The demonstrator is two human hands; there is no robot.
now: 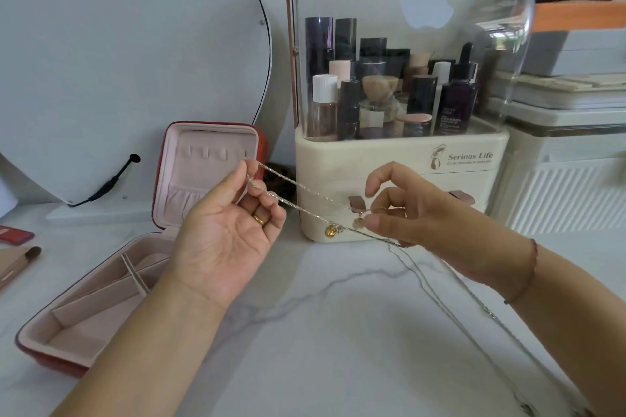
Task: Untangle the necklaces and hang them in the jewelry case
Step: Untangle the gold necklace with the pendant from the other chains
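Thin silver and gold necklace chains (306, 201) stretch in the air between my hands above the marble table. My left hand (233, 230), palm up, pinches one end of the chains between thumb and fingers. My right hand (416, 223) pinches the chains near a round gold pendant (330, 231) and a small flat charm (358, 222). Loose chain (450, 284) trails down from my right hand toward the table's right front. The red jewelry case (206, 186) stands open at the left, with pink lining and several hook tabs in its lid.
A cream cosmetics organizer (399, 159) with a clear dome and bottles stands behind my hands. A large mirror (128, 61) leans at the back left. A makeup brush (20, 264) lies at the far left. White storage boxes (569, 162) stand at the right.
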